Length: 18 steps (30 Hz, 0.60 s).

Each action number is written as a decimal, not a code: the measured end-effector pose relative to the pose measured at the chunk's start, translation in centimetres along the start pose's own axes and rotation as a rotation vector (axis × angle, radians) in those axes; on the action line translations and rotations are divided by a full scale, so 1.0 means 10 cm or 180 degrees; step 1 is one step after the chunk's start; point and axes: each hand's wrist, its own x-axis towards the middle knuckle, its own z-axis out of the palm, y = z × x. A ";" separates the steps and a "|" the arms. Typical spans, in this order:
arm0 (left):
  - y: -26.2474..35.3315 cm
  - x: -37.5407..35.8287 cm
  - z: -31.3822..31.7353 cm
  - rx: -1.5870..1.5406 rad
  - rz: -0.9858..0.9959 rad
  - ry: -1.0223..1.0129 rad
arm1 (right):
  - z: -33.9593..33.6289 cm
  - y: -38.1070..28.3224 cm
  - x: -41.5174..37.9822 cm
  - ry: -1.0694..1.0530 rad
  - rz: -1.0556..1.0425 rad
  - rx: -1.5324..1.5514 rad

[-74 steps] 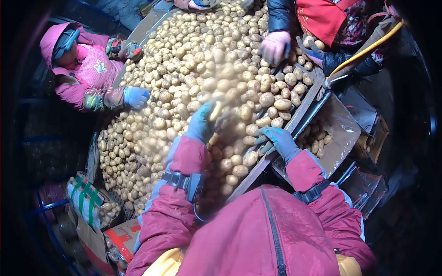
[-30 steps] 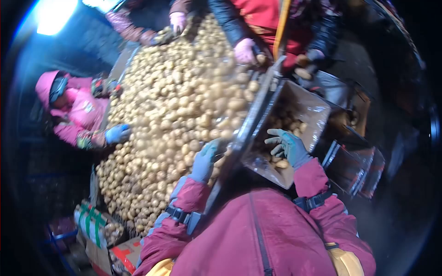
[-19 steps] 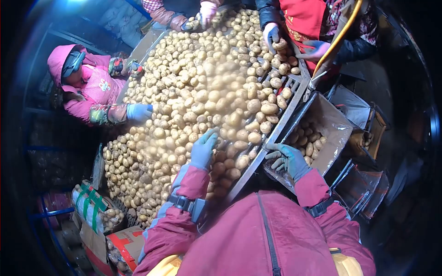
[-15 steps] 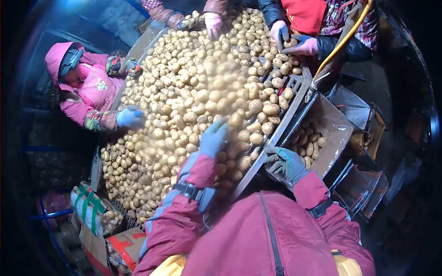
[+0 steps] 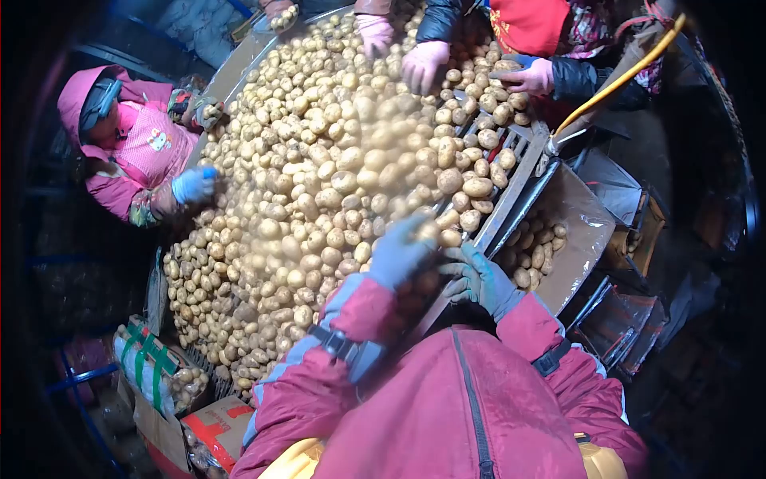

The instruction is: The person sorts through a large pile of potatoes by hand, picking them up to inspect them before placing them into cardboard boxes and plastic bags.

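Note:
My left hand, in a blue-grey glove, is over the near right part of the potato heap. Its blurred fingers are closed round a potato. Close beside it, my right hand in a green and grey glove hovers at the metal edge rail. The fingers of that hand are spread, and nothing shows in them. Slats show between potatoes along the right side of the heap.
A worker in pink stands at the left. Other workers' gloved hands reach in from the far side. A lined box with potatoes is right of the rail. Bagged potatoes lie lower left, and a yellow hose hangs upper right.
My left hand has moved right and slightly nearer me. My right hand has shifted slightly left, closer to it. Across the heap, a co-worker's pink-gloved hand has moved left onto the potatoes.

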 end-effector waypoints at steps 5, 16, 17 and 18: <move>0.00 -0.21 -0.23 0.1030 0.0027 -0.0033 | 0.21 -0.06 0.14 -0.0274 0.0103 -0.0334; -0.37 0.21 -0.57 0.2065 0.0415 0.0331 | 0.29 -0.10 0.33 -0.0063 -0.0150 -0.0468; -0.45 0.18 -0.51 0.2292 0.0565 0.0402 | 0.29 -0.10 0.36 -0.0039 -0.0239 -0.0508; -0.35 0.13 -0.51 0.2130 0.0519 0.0245 | 0.28 -0.10 0.38 -0.0009 -0.0329 -0.0547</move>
